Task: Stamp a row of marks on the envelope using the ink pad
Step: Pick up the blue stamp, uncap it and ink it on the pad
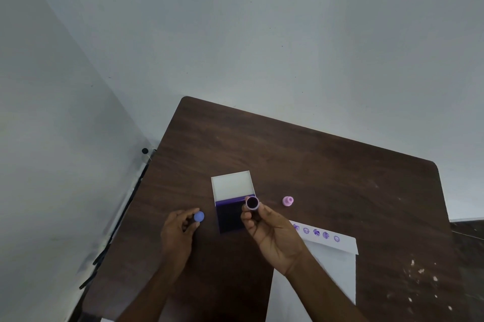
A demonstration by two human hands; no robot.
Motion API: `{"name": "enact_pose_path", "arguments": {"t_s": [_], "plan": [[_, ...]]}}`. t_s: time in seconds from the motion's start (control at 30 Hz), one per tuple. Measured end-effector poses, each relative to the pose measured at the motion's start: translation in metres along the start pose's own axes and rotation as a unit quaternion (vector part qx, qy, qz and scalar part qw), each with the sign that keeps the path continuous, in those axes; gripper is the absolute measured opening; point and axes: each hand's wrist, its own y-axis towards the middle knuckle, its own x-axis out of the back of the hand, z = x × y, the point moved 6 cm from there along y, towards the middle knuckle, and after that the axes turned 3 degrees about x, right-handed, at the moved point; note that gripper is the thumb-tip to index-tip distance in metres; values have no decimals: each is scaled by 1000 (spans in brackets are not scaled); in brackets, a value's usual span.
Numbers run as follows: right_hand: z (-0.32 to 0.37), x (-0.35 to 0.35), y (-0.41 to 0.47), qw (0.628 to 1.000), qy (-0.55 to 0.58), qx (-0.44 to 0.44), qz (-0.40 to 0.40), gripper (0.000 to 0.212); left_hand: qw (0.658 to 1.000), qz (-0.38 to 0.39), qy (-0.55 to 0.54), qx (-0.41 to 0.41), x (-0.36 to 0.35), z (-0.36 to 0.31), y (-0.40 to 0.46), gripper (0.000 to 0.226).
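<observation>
— Purple ink is what I see first: five round marks (316,233) in a row along the top edge of the white envelope (332,264), which lies on the desk (327,164) at my right, partly under my right forearm.

— So is the row done?

— I judge it mostly done. Five marks show, evenly strung out; whether another sits beneath my wrist I cannot tell. The right end of that edge is bare, so one more could fit.

— What are your hands doing?

— My right hand (269,232) pinches a pink stamp (252,203) between thumb and fingers, its inked face tilted up towards me, above the near corner of the ink pad (230,217). My left hand (178,230) is curled around a blue stamp (199,216), fingertips closed on it just left of the pad.

— Count everything for me.

— One envelope, one ink pad with its white lid (231,184) flipped open behind it, and three stamps: the pink one I hold, the blue one, and a second pink stamp (287,201) standing alone on the desk to the right of the pad.
</observation>
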Motion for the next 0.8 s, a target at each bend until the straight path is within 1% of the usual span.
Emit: {"name": "enact_pose_path", "arguments": {"t_s": [0.1, 0.17, 0.23, 0.33, 0.4, 0.43, 0.5, 0.6, 0.8], "plan": [[0, 2, 0, 1000, -10, 5, 3, 36, 1000, -8, -9, -6, 3, -8, -3, 36], [0, 2, 0, 1000, -18, 9, 10, 37, 999, -5, -36, -7, 5, -22, -10, 30], [0, 2, 0, 1000, -23, 10, 14, 39, 998, 19, -52, -19, 3, -44, -21, 24], [-1, 2, 2, 999, -39, 16, 19, 37, 989, 49, -106, -88, 3, -85, -41, 31], [-3, 3, 5, 999, -46, 20, 20, 35, 981, 58, -135, -128, 3, -106, -51, 26], [-4, 3, 6, 998, -47, 20, 24, 35, 978, 62, -144, -137, 1, -112, -55, 29], [-6, 2, 7, 997, -59, 19, 37, 34, 976, 65, -157, -136, -2, -118, -57, 35], [-6, 5, 9, 996, -84, 16, 39, 36, 975, 56, -167, -135, -1, -121, -57, 36], [-8, 6, 12, 995, -95, 8, 40, 35, 973, 54, -168, -146, 5, -125, -53, 32]]}}
